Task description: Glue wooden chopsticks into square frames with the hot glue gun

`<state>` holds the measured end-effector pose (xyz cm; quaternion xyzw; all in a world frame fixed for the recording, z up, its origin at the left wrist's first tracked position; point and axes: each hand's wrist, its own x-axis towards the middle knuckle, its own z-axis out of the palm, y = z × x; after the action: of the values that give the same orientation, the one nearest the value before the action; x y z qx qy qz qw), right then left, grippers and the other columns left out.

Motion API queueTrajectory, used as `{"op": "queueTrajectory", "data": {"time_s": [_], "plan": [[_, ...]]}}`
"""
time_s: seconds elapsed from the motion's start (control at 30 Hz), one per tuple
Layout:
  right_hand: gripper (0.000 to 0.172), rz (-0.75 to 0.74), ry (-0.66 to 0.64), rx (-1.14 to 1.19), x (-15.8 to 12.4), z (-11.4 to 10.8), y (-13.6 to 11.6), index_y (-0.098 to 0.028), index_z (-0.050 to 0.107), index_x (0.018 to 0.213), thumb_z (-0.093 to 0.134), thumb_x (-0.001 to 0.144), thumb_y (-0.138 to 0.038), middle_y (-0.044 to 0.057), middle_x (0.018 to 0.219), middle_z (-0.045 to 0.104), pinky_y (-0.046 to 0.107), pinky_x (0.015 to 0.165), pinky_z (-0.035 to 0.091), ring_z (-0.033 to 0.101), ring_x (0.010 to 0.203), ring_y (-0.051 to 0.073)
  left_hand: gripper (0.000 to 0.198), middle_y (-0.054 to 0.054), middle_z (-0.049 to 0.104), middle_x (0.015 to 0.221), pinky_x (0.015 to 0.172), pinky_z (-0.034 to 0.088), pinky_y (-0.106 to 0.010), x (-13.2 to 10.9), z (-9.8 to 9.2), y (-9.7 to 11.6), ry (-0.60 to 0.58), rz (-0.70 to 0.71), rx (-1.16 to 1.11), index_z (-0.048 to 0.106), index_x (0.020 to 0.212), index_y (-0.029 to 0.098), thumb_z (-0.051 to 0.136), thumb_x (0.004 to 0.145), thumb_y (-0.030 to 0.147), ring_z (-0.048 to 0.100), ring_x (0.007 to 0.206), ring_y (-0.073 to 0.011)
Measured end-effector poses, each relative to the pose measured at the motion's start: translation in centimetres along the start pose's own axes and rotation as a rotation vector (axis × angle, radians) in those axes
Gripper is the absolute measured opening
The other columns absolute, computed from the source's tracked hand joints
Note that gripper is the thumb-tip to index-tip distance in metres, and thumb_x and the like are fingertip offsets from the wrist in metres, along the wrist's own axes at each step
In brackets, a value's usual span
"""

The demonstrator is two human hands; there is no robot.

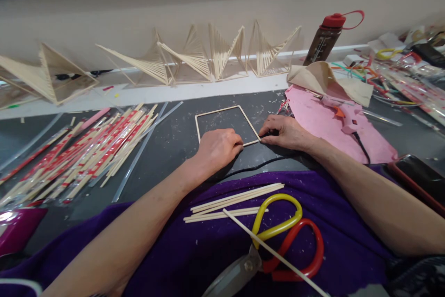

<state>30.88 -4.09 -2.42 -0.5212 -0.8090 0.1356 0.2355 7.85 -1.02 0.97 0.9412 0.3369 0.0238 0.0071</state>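
A square frame of thin wooden sticks (218, 110) lies flat on the dark grey table. My left hand (221, 148) rests over its near left side, fingers curled together on the near stick. At the near right corner, my right hand (283, 131) pinches the frame between thumb and fingers. Loose wooden sticks (236, 199) lie on the purple cloth (167, 246) over my lap. Beside them are scissors (278, 236) with one yellow and one red handle, with a single stick lying across them.
Several stick models (186, 58) stand along the wall. Wrapped chopsticks (93, 153) lie in a pile at left, among clear glue sticks (139, 158). At right, a pink glue gun (342, 114) rests on pink paper (375, 144), near a bottle (323, 40). A black cord (260, 165) crosses the table.
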Motion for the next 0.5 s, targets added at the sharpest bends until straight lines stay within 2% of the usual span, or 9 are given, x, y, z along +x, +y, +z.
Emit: {"op": "queueTrajectory", "data": {"time_s": [0.5], "plan": [[0.012,-0.023,0.023,0.035,-0.02,0.06,-0.27,-0.02,0.067,0.081,0.063,0.076,-0.03,0.002,0.08,0.061,0.024,0.068,0.039,0.056,0.077,0.014,0.024,-0.002,0.067,0.084,0.054,0.035,-0.026,0.39,-0.16,0.2,-0.009,0.009,0.007,0.07,0.086,0.025,0.046,0.084,0.031,0.061,0.079,-0.0177]]}}
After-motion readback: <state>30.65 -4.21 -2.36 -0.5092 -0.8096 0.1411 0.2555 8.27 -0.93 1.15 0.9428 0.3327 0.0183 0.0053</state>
